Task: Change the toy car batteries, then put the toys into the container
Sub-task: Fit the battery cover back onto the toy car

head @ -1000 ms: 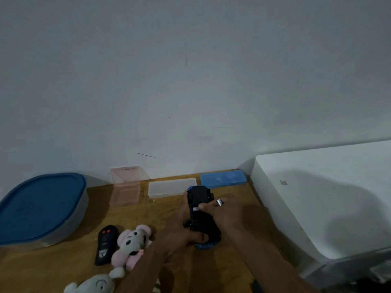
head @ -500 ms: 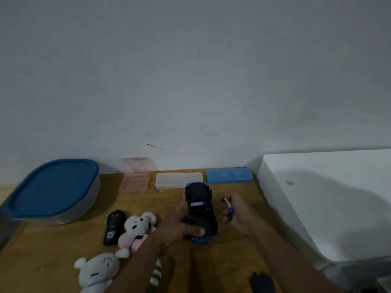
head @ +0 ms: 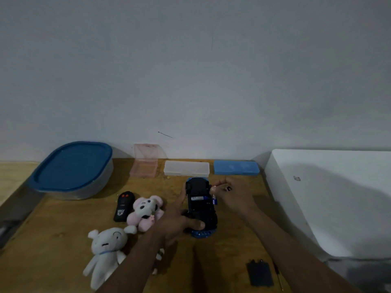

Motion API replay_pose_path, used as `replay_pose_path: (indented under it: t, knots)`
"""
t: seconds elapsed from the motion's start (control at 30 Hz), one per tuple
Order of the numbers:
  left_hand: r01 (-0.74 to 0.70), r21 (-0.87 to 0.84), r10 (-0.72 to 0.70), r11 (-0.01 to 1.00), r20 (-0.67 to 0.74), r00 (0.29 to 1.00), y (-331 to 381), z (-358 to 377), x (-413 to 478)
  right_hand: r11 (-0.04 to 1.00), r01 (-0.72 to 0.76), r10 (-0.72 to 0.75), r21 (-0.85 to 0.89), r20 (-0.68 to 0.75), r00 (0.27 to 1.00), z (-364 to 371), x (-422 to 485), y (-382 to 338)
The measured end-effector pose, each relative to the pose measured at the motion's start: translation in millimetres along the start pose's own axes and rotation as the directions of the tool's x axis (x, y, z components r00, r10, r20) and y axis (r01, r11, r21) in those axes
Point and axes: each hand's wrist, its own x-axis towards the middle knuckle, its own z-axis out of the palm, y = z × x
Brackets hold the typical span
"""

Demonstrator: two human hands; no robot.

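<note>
I count one car (head: pixel 201 206) in my hands, two batteries (head: pixel 198 198), two plush toys (head: pixel 146 210), one remote (head: pixel 123 206), three small cases (head: pixel 187 168), one lidded container (head: pixel 74 168) and one loose black cover (head: pixel 259 273).

Dim light; a bare grey wall (head: pixel 190 70) behind a wooden table (head: pixel 53 229), white furniture (head: pixel 338 197) beside it

Single head-worn wide-angle view, aimed forward and slightly down across brown wooden tabletop (head: pixel 63 246) toward plain grey wall (head: pixel 190 70); forearms enter from bottom edge, close to lens.
</note>
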Motion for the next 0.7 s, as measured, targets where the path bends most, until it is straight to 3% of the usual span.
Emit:
replay_pose_path:
  t: [0.17,0.3,0.7]
  knots:
    - [0.035,0.006,-0.035,0.999,-0.014,0.999,3.5,-0.6,-4.7,0.998,-0.031,0.024,0.057,0.113,0.993,3.7,-4.4,-15.2]
    - [0.015,0.005,-0.015,1.0,-0.019,1.0,4.5,-6.6,-3.5,0.997,-0.048,0.041,0.066,0.097,0.994,4.1,-7.9,-17.0]
    - [0.017,0.011,-0.017,1.0,-0.011,1.0,7.2,-3.5,-3.0,0.94,0.198,-0.161,-0.277,0.152,0.975,19.9,-9.9,-23.6]
